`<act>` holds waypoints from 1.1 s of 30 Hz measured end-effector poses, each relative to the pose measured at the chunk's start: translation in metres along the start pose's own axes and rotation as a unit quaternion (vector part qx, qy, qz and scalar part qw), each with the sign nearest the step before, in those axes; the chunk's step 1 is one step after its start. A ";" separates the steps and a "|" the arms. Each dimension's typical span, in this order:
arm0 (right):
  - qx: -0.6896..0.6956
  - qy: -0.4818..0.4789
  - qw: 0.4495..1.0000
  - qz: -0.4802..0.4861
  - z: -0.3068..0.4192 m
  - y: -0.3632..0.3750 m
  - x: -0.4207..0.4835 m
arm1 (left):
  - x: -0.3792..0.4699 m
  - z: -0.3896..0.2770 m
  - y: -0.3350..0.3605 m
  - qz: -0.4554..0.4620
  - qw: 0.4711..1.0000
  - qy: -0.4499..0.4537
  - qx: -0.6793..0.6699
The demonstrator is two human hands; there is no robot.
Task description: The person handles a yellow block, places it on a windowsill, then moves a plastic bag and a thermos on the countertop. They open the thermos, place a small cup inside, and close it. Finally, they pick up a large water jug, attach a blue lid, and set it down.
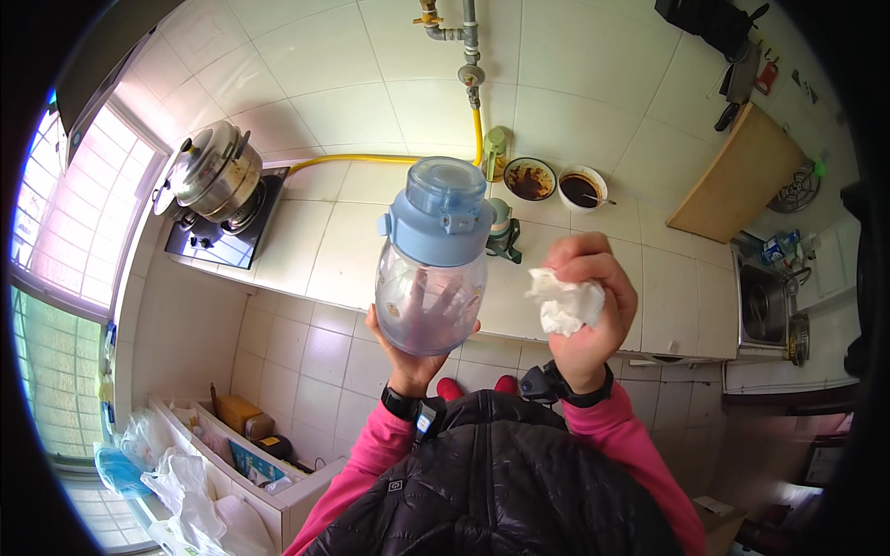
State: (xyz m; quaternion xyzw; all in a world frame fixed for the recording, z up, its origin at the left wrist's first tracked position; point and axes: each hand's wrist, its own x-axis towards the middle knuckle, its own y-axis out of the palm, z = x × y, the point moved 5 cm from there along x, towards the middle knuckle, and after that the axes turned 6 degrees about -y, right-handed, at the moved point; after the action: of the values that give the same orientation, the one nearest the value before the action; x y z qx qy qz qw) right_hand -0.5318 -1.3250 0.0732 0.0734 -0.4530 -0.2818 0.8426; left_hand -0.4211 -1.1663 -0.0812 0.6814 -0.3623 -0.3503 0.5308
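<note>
A large clear plastic water bottle [432, 278] with a pale blue lid [438, 222] stands upright in my left hand [411, 365]. My palm and fingers wrap its back and base, and the fingers show blurred through the clear wall. The lid looks closed, with a latch at its front. My right hand [596, 306], to the right of the bottle and apart from it, grips a crumpled white tissue [567, 302]. Behind the large bottle, a smaller green bottle [502, 219] with a dark green strap is partly hidden on the tiled counter [348, 236].
A steel pot [219, 174] sits on the gas stove [215, 240] at left. Two bowls with dark sauce, one black-rimmed [530, 179] and one white [583, 187], stand by the wall. A cutting board [740, 177] leans near the sink [761, 302]. Plastic bags [184, 497] lie lower left.
</note>
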 end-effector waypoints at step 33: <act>-0.411 -0.242 0.876 0.070 0.054 0.050 0.012 | -0.037 -0.036 -0.004 -0.045 0.932 0.224 0.282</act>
State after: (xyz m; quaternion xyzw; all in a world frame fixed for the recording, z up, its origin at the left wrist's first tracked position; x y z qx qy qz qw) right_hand -0.5493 -1.2827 0.1319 -0.3823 -0.4902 -0.3917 0.6784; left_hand -0.4072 -1.1169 -0.0746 0.8794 -0.2872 -0.0952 0.3676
